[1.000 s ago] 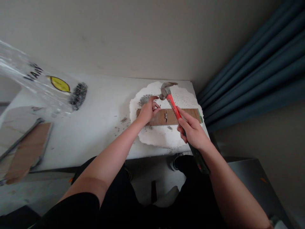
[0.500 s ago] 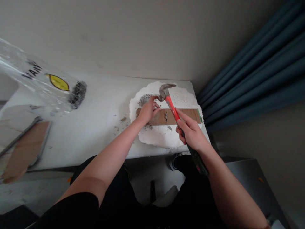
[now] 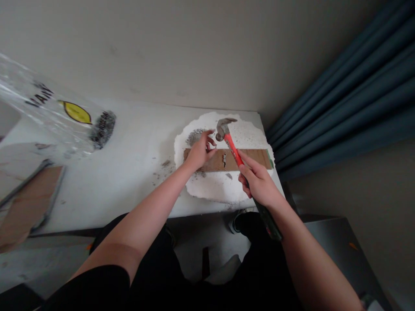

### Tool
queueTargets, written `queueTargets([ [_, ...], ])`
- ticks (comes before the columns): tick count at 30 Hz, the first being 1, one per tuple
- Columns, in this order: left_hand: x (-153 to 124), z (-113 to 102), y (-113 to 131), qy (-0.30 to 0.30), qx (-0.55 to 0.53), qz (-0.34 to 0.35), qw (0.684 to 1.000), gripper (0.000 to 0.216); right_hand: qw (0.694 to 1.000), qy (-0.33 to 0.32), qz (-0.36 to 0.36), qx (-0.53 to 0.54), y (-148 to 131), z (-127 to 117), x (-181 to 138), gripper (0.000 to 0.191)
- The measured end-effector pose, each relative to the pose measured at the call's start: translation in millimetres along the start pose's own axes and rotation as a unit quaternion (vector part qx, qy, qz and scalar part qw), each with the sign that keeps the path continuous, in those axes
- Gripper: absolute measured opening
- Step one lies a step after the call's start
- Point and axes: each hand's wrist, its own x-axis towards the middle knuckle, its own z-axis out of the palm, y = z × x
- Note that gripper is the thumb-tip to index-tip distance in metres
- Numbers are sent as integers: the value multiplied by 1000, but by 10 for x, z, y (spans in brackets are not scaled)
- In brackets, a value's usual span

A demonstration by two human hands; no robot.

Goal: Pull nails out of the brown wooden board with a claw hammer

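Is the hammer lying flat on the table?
No, the right hand grips the hammer by its handle, with the head raised above the wooden strip.

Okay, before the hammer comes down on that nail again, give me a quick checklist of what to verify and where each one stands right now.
1. Right hand gripping the hammer handle: ok.
2. Hammer head over the wooden board: ok.
3. Left hand fingertips away from the hammer head: not ok, they sit right beside it.
4. Nail upright: cannot tell, too small to see.
5. Board resting flat on the white foam slab: ok.
6. Board sound: not ok, a crack shows near its middle.
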Motion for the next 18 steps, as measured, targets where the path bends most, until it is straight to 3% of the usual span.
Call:
queueTargets([
  [13,-4,13,-9,2,-24,-11,1000,70,1000,-4,4,-15,29,25,25,58],
  [18,-1,2,-59,58,-57,19,996,71,1000,-2,10,-26,83,34,18,58],
])
